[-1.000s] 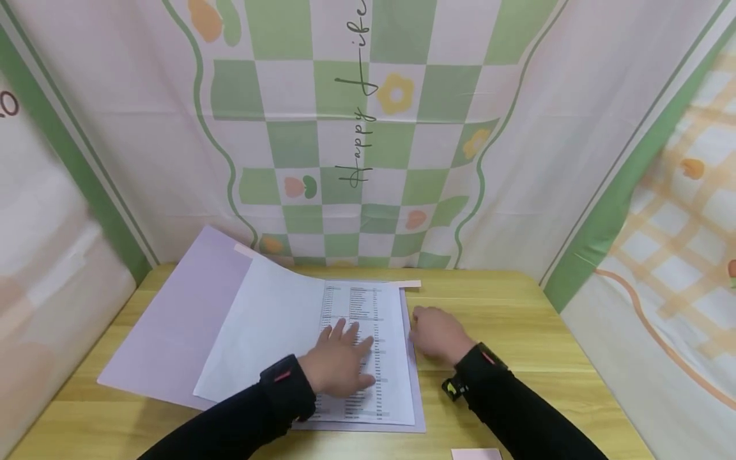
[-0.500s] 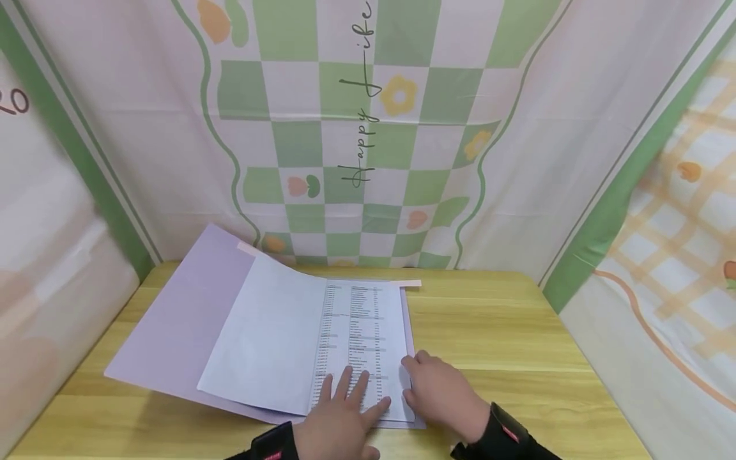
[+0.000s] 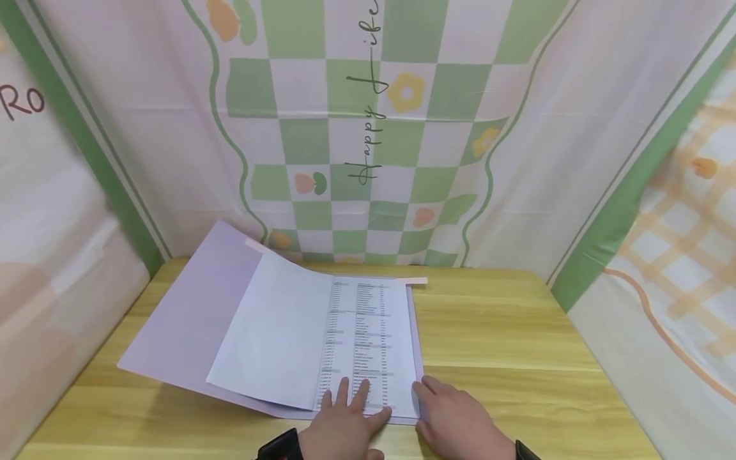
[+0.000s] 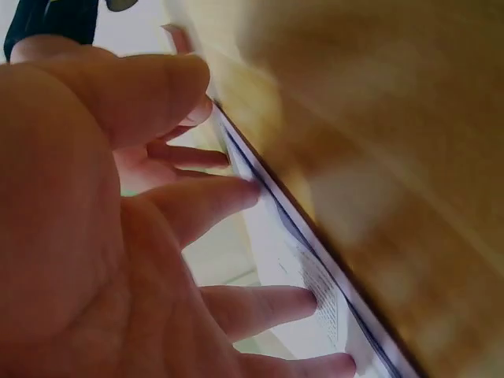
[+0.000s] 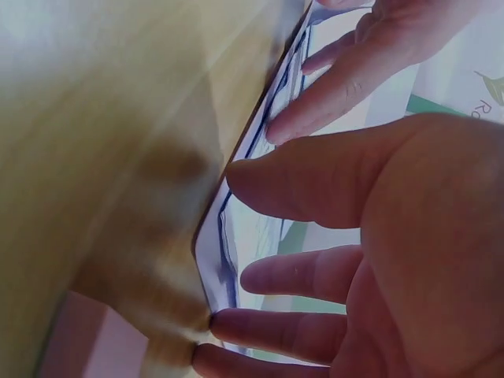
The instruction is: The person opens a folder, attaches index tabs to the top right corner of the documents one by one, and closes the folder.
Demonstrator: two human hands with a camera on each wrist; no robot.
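Note:
On the table, a lilac folder point(image 3: 172, 326) lies spread out, its left cover raised at a slant. Inside are white sheets; a blank page point(image 3: 270, 332) is turned to the left. Beside it a printed sheet point(image 3: 374, 332) with rows of small text lies flat. My left hand point(image 3: 342, 428) rests spread fingers on the lower part of that sheet. At the folder's lower right corner, my right hand point(image 3: 460, 415) touches the edge, its fingers fairly straight in the right wrist view and its thumb point(image 5: 299, 177) at the near edge.
Pale pink tabs stick out at the top, one on the right sheet point(image 3: 415, 281) and one on the left point(image 3: 253, 245). A pink block point(image 5: 98, 346) sits on the wooden table point(image 3: 506, 338) near my right hand. A patterned curtain point(image 3: 368, 128) hangs behind the table.
My left hand has slid down the printed sheet toward the near edge. My right hand has moved from the folder's right side down to its lower right corner.

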